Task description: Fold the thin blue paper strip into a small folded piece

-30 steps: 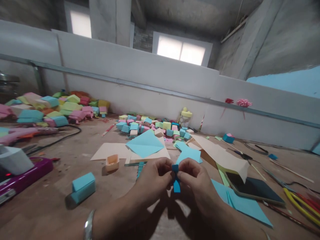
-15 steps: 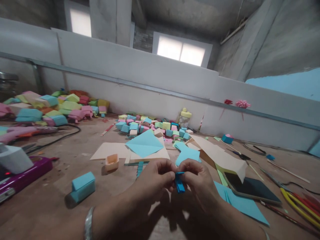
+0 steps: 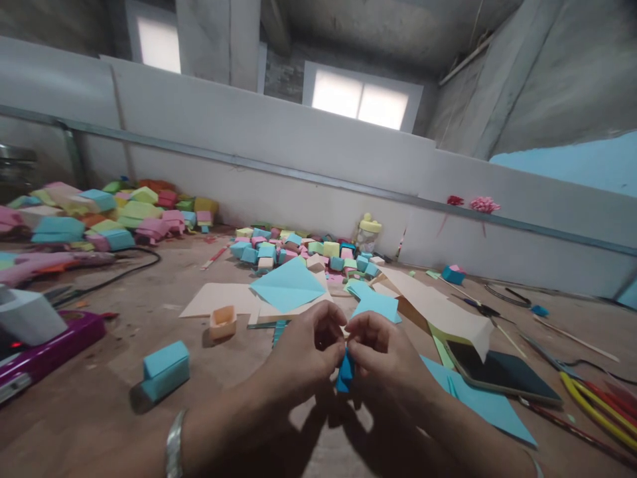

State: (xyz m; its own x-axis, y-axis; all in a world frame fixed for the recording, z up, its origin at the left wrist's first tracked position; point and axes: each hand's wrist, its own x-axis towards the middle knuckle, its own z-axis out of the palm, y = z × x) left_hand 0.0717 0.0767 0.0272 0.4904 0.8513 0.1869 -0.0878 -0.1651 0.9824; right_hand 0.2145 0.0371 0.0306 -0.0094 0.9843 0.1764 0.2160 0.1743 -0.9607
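Observation:
Between my fingertips is a small folded piece of blue paper [image 3: 345, 373], held just above the table near the front. My left hand [image 3: 314, 342] pinches it from the left and my right hand [image 3: 379, 345] from the right, thumbs almost touching. The fingers hide its upper end. To the left stand a blue folded paper box [image 3: 166, 372] and a small peach paper tray [image 3: 222, 323]. Beyond my hands, a creased blue paper square [image 3: 287, 284] lies on peach sheets [image 3: 216, 300]. More blue paper [image 3: 377, 307] lies just behind my right hand.
Small coloured paper boxes [image 3: 331, 250] crowd the wall, with a larger heap [image 3: 139, 211] at left. A purple power strip [image 3: 82, 335] sits far left. At right are a phone [image 3: 505, 377], a blue sheet [image 3: 490, 405], yellow-handled scissors [image 3: 592, 411] and a peach sheet [image 3: 432, 299].
My hands have drawn closer together, the right one moving left. The blue piece has shifted slightly left and down, and its angle between my fingers has changed.

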